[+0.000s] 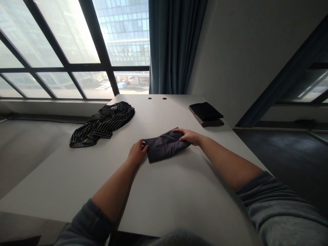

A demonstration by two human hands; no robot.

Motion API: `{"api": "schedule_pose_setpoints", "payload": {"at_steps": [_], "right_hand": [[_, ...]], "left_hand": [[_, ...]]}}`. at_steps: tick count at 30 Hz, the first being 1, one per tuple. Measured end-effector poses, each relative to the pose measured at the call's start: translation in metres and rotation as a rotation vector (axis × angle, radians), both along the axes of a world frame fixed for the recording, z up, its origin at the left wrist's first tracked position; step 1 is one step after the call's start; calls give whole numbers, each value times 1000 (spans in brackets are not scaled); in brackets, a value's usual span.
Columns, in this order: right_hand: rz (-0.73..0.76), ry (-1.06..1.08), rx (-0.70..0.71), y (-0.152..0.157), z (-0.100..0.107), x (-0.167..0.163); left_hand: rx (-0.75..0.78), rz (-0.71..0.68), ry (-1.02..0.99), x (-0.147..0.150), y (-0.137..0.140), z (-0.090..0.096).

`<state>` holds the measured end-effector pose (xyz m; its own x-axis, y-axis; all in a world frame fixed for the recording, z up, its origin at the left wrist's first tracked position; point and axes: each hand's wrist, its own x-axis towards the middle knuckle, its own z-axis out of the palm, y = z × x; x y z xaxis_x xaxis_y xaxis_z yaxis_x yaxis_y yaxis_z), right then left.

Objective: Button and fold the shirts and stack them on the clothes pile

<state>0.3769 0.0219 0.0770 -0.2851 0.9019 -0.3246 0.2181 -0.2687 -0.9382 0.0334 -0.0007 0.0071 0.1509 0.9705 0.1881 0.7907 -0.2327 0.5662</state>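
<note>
A dark grey folded garment is between my two hands over the middle of the white table. My left hand pinches its left edge near the upper corner. At the opposite end, my right hand grips the upper right side, with the thumb and fingers on the cloth. The right end of the garment looks slightly raised and creased. What kind of garment it is I cannot tell from its folded shape.
A black garment with white stripes lies crumpled at the table's left side. Near the right edge sits a stack of folded dark clothes. Two round holes mark the far end, before a blue curtain and large windows.
</note>
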Motion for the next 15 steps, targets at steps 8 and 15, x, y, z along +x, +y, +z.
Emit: {"api": "schedule_pose_setpoints", "payload": {"at_steps": [8,15], "right_hand": [[-47,-131,86,58,44,52],[-357,-271,257,106,67,96]], "left_hand": [[17,47,148,-4,3,-10],[8,29,211,-4,2,-9]]}}
